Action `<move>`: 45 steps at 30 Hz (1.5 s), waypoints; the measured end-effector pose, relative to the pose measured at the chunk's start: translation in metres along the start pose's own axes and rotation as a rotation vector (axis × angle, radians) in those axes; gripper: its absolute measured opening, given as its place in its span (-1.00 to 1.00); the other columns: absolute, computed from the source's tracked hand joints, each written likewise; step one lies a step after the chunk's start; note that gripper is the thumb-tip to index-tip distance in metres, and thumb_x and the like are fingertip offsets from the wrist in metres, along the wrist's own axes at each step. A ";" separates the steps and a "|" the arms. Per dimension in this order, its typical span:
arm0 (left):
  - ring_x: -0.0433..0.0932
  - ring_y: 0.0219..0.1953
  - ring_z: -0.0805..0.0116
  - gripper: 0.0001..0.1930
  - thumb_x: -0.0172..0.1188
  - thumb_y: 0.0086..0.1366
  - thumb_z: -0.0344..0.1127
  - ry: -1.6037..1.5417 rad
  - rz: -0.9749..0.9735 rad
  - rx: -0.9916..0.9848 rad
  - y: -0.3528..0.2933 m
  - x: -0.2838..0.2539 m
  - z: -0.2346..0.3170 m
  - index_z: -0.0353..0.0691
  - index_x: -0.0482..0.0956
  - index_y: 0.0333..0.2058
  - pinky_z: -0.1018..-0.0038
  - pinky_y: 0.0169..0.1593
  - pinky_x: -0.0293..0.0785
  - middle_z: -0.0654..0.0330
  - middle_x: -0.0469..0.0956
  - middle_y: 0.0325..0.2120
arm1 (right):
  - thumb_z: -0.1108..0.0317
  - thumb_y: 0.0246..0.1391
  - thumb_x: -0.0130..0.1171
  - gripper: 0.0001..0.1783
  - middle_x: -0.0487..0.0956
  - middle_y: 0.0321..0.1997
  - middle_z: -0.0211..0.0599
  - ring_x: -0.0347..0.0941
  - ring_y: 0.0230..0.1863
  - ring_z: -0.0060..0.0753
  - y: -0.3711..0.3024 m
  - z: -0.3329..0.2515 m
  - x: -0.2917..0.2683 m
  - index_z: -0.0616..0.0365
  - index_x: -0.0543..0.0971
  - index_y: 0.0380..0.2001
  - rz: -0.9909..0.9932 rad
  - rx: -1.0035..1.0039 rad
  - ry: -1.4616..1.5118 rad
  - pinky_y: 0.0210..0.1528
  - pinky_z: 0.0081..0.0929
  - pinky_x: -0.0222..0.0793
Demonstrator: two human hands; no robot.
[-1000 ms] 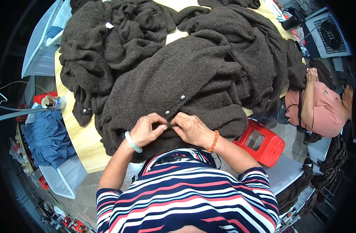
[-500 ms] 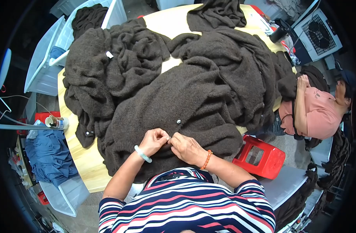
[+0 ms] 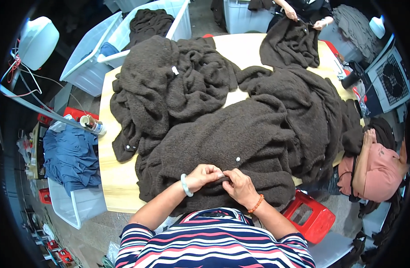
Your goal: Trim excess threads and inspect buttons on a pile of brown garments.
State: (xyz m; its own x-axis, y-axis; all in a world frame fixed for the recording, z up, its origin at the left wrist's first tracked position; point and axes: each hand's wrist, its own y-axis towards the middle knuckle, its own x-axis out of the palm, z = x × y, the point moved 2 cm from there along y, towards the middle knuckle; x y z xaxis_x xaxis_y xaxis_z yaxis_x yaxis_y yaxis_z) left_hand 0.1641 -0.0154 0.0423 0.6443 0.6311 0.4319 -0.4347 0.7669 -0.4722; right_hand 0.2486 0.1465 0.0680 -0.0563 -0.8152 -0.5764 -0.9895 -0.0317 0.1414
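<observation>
A large dark brown knit garment lies heaped in folds in front of me and hangs toward my lap. At its near part my left hand is closed in a pinch on the knit. Right beside it, fingertips almost touching, my right hand pinches the same bit of cloth. A dark fold shows between the fingers; anything smaller there is hidden. Just beyond my hands a small pale round piece sits on the knit.
More brown knits cover the wooden table. Across it, a co-worker's hands hold another knit; a person in pink sits at right. A red stool, a bin of blue cloth and a jar stand around.
The view has tilted up and shifted, so the far co-worker's hands now show. Both my hands stay close together on the knit, their fingers slightly rearranged.
</observation>
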 end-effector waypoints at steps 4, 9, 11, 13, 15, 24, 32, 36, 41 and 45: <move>0.52 -0.12 0.51 -0.71 0.28 0.23 -0.35 0.396 0.043 0.231 -0.015 0.012 0.004 -0.37 0.54 -0.13 0.56 -0.03 0.45 0.20 0.56 -0.22 | 0.50 -0.08 0.25 -0.78 0.50 -0.45 -0.17 0.51 -0.51 -0.19 -0.003 0.005 -0.002 0.22 0.55 -0.28 0.048 -0.019 -0.002 -0.45 -0.33 0.47; 0.60 -0.37 0.12 -0.82 0.24 0.08 -0.51 0.971 0.248 0.600 -0.021 0.021 0.007 -0.35 0.60 -0.28 0.41 -0.30 0.52 0.03 0.59 -0.40 | 0.44 -0.01 0.20 -0.81 0.53 -0.36 -0.06 0.53 -0.35 0.03 -0.004 0.000 -0.001 0.24 0.54 -0.28 -0.058 0.025 0.025 -0.32 -0.18 0.48; 0.58 -0.38 0.08 -0.87 0.20 0.09 -0.53 0.951 0.259 0.559 -0.022 0.020 0.003 -0.35 0.61 -0.34 0.34 -0.30 0.50 0.02 0.56 -0.45 | 0.43 0.00 0.20 -0.80 0.54 -0.34 -0.04 0.53 -0.31 0.05 -0.007 0.000 -0.001 0.25 0.53 -0.26 -0.127 0.016 0.054 -0.27 -0.15 0.48; 0.57 -0.40 0.08 -0.89 0.17 0.09 -0.54 0.950 0.235 0.520 -0.020 0.018 0.003 -0.35 0.59 -0.36 0.33 -0.31 0.48 0.02 0.54 -0.48 | 0.44 -0.01 0.18 -0.79 0.54 -0.31 0.00 0.51 -0.23 0.09 -0.007 0.005 -0.001 0.27 0.53 -0.26 -0.167 0.011 0.075 -0.20 -0.14 0.46; 0.56 -0.39 0.08 -0.90 0.15 0.11 -0.53 0.954 0.236 0.527 -0.018 0.017 -0.001 -0.35 0.57 -0.37 0.33 -0.30 0.48 0.02 0.53 -0.48 | 0.48 -0.01 0.16 -0.81 0.52 -0.30 0.01 0.50 -0.21 0.11 -0.007 0.007 -0.001 0.28 0.52 -0.27 -0.206 0.002 0.080 -0.18 -0.15 0.45; 0.52 -0.40 0.33 -0.91 0.10 0.14 -0.52 0.815 0.278 0.354 -0.012 0.014 -0.003 -0.38 0.53 -0.35 0.47 -0.28 0.42 0.10 0.51 -0.47 | 0.61 -0.02 0.10 -0.80 0.50 -0.29 0.04 0.50 -0.22 0.12 -0.005 0.009 -0.001 0.34 0.54 -0.25 -0.176 0.093 0.124 -0.15 -0.16 0.45; 0.54 -0.42 0.20 -0.92 0.13 0.15 -0.50 0.808 0.222 0.381 -0.012 0.013 -0.006 -0.38 0.54 -0.37 0.40 -0.30 0.43 0.05 0.52 -0.49 | 0.60 -0.04 0.14 -0.82 0.54 -0.40 -0.02 0.53 -0.37 -0.04 -0.011 0.017 0.002 0.33 0.60 -0.30 -0.144 0.164 0.222 -0.28 -0.29 0.44; 0.53 -0.42 0.19 -0.91 0.13 0.13 -0.51 0.822 0.185 0.402 -0.014 0.014 -0.004 -0.37 0.54 -0.37 0.39 -0.30 0.43 0.05 0.51 -0.50 | 0.59 -0.05 0.13 -0.84 0.55 -0.40 -0.02 0.53 -0.34 0.01 -0.009 0.016 -0.001 0.32 0.61 -0.34 -0.183 0.178 0.237 -0.25 -0.24 0.45; 0.53 -0.43 0.17 -0.90 0.12 0.12 -0.51 0.819 0.127 0.402 -0.015 0.012 0.000 -0.38 0.54 -0.37 0.39 -0.30 0.43 0.06 0.51 -0.50 | 0.57 -0.06 0.15 -0.85 0.55 -0.45 -0.05 0.53 -0.39 -0.04 -0.003 0.015 -0.008 0.33 0.61 -0.36 -0.241 0.115 0.274 -0.31 -0.26 0.44; 0.54 -0.42 0.26 -0.89 0.17 0.10 -0.47 0.782 0.091 0.357 -0.018 0.010 0.008 -0.38 0.56 -0.38 0.44 -0.29 0.43 0.08 0.52 -0.50 | 0.49 -0.05 0.18 -0.84 0.53 -0.49 -0.12 0.51 -0.46 -0.22 0.006 0.017 -0.017 0.34 0.61 -0.36 -0.392 0.136 0.373 -0.39 -0.36 0.38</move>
State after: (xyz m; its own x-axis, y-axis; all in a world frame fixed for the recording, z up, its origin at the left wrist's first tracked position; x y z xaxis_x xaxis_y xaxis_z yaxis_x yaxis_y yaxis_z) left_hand 0.1733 -0.0213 0.0613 0.7883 0.5308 -0.3111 -0.5928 0.7907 -0.1530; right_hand 0.2416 0.1697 0.0645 0.3465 -0.9074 -0.2376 -0.9364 -0.3195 -0.1454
